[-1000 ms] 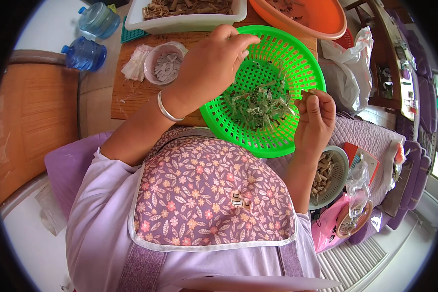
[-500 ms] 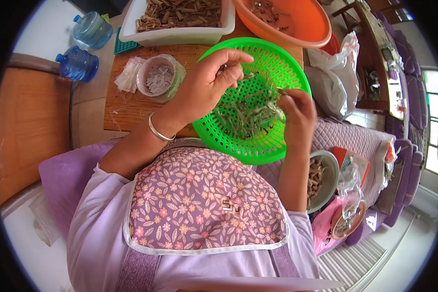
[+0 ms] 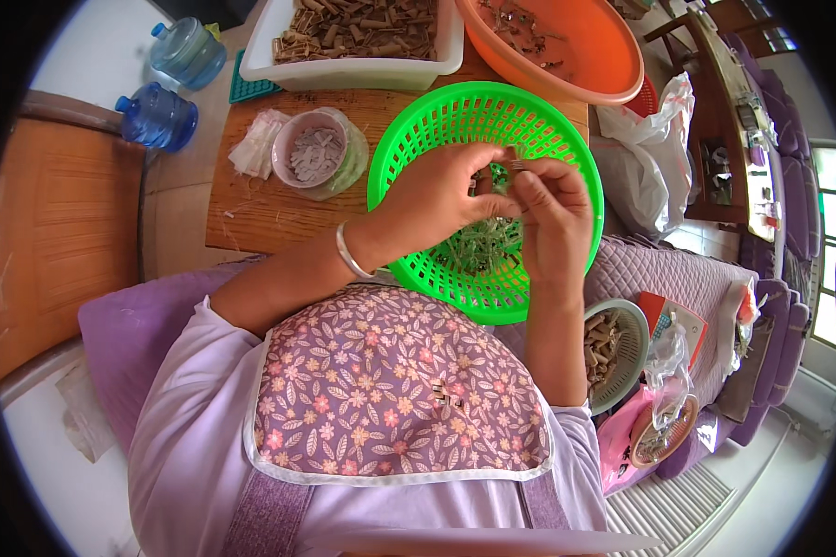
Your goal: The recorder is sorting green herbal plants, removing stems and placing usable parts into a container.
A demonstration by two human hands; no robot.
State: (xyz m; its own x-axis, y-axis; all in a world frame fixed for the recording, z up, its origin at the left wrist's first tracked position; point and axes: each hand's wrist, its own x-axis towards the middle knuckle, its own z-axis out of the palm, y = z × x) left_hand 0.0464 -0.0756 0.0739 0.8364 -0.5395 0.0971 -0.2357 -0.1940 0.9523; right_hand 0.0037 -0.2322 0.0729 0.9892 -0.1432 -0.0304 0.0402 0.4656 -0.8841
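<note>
Over a green plastic colander basket, my left hand and my right hand meet at the fingertips. Both pinch at one spot, where a small brownish piece shows between them; its kind is too small to make out. A silver bangle circles my left wrist. Below the hands, a heap of thin, clear-looking small pieces lies in the basket, partly covered by my fingers.
Left of the basket, a pink-rimmed bowl holds small grey-white pieces. Behind stand a white tub of brown pieces and an orange basin. At right are a white plastic bag and a grey-green bowl of tan pieces.
My left hand has come down and right, and my right hand has turned inward and up slightly. Once apart, their fingertips now meet over the basket. The whole view has shifted slightly.
</note>
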